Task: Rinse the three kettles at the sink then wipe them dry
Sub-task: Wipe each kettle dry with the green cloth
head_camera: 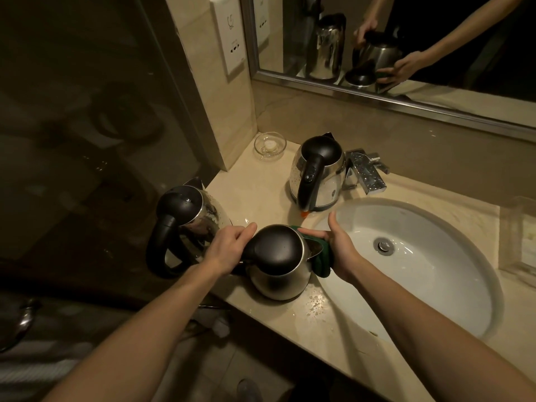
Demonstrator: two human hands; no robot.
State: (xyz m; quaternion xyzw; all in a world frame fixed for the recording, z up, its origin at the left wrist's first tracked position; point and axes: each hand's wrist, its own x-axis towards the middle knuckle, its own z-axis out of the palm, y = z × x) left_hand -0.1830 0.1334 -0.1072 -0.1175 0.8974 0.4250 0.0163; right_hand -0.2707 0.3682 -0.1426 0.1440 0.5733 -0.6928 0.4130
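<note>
Left hand (pixel 229 246) grips one kettle (pixel 278 256) of three; right hand (pixel 340 245) holds cloth (pixel 323 258).

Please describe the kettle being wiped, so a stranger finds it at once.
On the counter left of the sink basin, skip the rear kettle and the leftmost kettle. The front kettle alone has the left hand gripping its handle and the right hand holding a green cloth to it.

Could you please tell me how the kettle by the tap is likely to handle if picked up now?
The kettle by the tap shows droplets on its polished steel body, so it is probably slippery; its black handle looks the safer hold. Its broad base on the counter suggests it would slide rather than tip if pushed.
</note>
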